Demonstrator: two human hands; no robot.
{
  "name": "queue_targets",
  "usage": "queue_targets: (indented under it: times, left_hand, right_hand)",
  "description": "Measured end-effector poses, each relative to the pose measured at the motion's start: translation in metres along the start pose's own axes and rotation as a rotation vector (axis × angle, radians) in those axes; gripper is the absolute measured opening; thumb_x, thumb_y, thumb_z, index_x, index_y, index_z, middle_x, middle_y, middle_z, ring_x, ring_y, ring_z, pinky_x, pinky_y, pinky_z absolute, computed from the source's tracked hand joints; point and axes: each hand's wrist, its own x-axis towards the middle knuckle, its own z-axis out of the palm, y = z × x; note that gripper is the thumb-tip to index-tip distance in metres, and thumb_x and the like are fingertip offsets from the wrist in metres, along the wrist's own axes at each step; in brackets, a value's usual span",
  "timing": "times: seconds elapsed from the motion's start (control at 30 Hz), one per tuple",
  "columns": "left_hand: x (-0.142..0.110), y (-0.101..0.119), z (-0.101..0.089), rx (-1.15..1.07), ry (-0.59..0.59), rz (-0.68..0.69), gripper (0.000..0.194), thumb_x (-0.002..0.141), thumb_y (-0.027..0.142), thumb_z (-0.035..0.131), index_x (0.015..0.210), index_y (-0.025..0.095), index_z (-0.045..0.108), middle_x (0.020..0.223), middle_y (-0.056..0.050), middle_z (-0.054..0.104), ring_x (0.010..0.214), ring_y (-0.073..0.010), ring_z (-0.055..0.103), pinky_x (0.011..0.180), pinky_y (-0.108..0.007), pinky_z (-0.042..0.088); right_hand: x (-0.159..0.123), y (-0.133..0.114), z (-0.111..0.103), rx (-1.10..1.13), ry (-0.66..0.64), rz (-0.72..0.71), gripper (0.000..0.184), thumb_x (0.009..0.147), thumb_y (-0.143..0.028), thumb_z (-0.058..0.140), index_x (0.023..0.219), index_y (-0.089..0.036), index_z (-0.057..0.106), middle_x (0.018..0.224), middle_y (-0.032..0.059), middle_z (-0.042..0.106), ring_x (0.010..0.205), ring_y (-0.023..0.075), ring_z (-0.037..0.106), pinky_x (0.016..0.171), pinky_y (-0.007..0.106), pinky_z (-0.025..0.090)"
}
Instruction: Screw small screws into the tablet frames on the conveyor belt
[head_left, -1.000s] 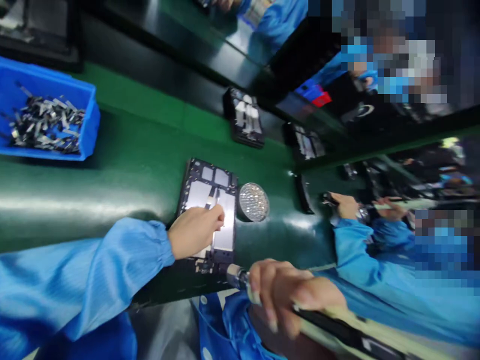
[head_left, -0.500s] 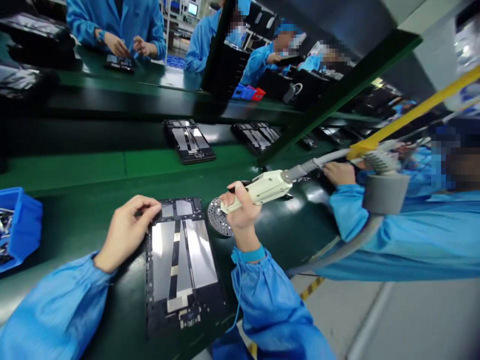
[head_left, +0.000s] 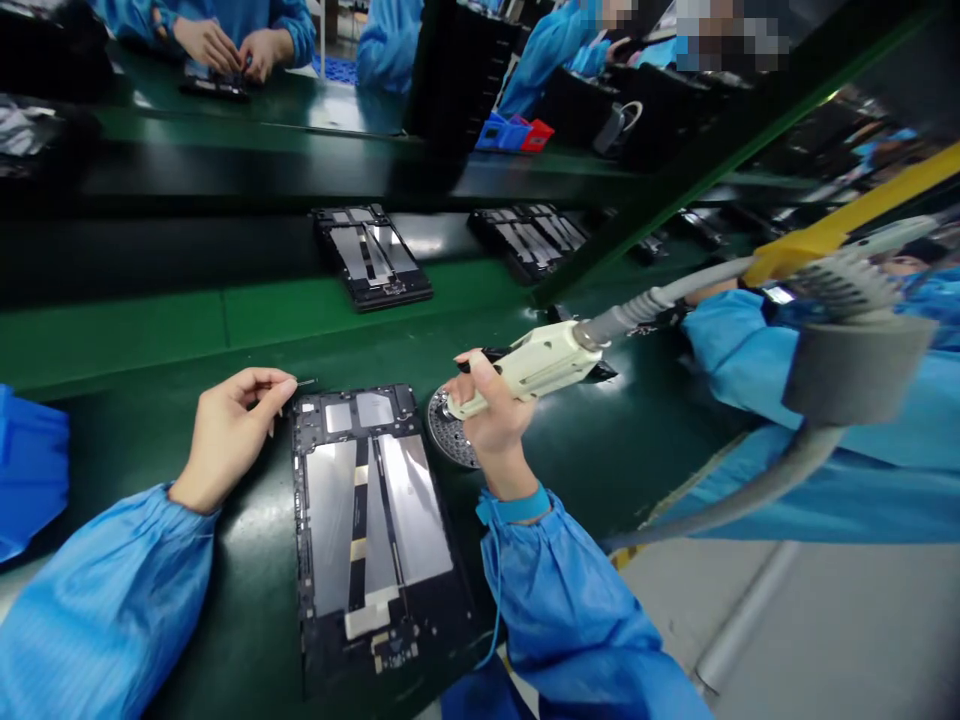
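An opened tablet (head_left: 379, 520) lies on the green bench, its silver battery cells and dark ribbon cables facing up. Beside its upper left corner, my left hand (head_left: 232, 430) pinches a small thin metallic piece (head_left: 306, 382), too small to name. My right hand (head_left: 499, 425) is wrapped round a cream electric screwdriver (head_left: 536, 370), whose grey cable runs off to the right. Under that hand sits a round perforated screw tray (head_left: 448, 432), next to the tablet's right edge. The screwdriver's tip is hidden behind my fingers.
A blue bin (head_left: 31, 470) stands at the left. Further back, more opened tablets (head_left: 375, 255) lie along the green line. A green post (head_left: 720, 150) slants across the right, below a yellow bar (head_left: 862, 215). Co-workers in blue sleeves (head_left: 720, 340) work around.
My left hand has drawn off the tablet's upper left corner, and a thin metallic piece now shows at its fingertips. My right hand stays over the screw tray with the screwdriver. The view has shifted.
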Motion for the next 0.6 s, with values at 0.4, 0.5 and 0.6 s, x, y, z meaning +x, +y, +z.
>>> queue_targets:
  times: [0.4, 0.5, 0.6]
  left_hand:
    - [0.004, -0.007, 0.001, -0.131, -0.039, -0.051, 0.033, 0.065, 0.044, 0.078, 0.079, 0.014, 0.073, 0.063, 0.0, 0.063, 0.049, -0.0086, 0.046, 0.047, -0.022, 0.034]
    - [0.005, -0.012, -0.001, -0.138, -0.082, -0.108, 0.031, 0.066, 0.042, 0.078, 0.077, 0.014, 0.073, 0.064, 0.0, 0.064, 0.048, -0.0078, 0.044, 0.047, -0.022, 0.031]
    - [0.005, -0.015, -0.003, -0.093, -0.122, -0.121, 0.024, 0.07, 0.037, 0.077, 0.077, 0.015, 0.074, 0.063, 0.0, 0.064, 0.047, -0.0075, 0.04, 0.048, -0.023, 0.03]
  right_hand:
    - [-0.004, 0.001, 0.001, -0.024, -0.001, -0.002, 0.04, 0.066, -0.054, 0.087, 0.072, -0.021, 0.064, 0.043, -0.0105, 0.045, 0.036, 0.011, 0.046, 0.044, 0.03, 0.048]
    - [-0.004, -0.01, 0.002, 0.034, -0.02, -0.051, 0.038, 0.072, -0.054, 0.083, 0.073, -0.02, 0.066, 0.043, -0.0098, 0.043, 0.036, 0.0099, 0.043, 0.044, 0.029, 0.046]
    - [-0.007, -0.03, 0.009, 0.103, -0.101, -0.094, 0.037, 0.076, -0.056, 0.079, 0.075, -0.02, 0.068, 0.045, -0.0086, 0.041, 0.036, 0.0105, 0.042, 0.044, 0.031, 0.045]
